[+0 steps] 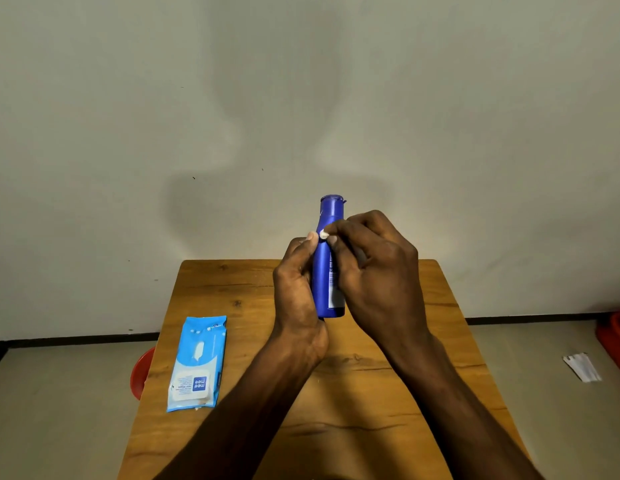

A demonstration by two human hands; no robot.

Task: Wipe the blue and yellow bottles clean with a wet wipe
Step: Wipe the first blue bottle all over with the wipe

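Head view, looking down: wooden table (388,393) pushed against a pale wall (301,81), far edge meeting the wall's foot. Beyond the table's sides, grey floor (59,410); a red round thing (142,372) peeping out under the left edge, another red thing (616,341) at the frame's right border, a scrap of white paper (582,367) lying on the floor near it.

On the tabletop, close to the left edge and about midway along it: blue pack of wet wipes (197,363), flat, label flap toward the near end.

Above the far half of the table, roughly central between the side edges, lifted clear of the wood: blue bottle (328,265), upright, cap (332,201) on top with its lid slightly ajar.

Left hand (298,289) wrapped around the bottle's left side, thumb up along the body, gripping it. Right hand (377,271) closed in from the right, fingers curled, pinching a small white wad of wet wipe (324,233) against the bottle's neck, just beside the left thumb tip.

Yellow bottle nowhere in sight.
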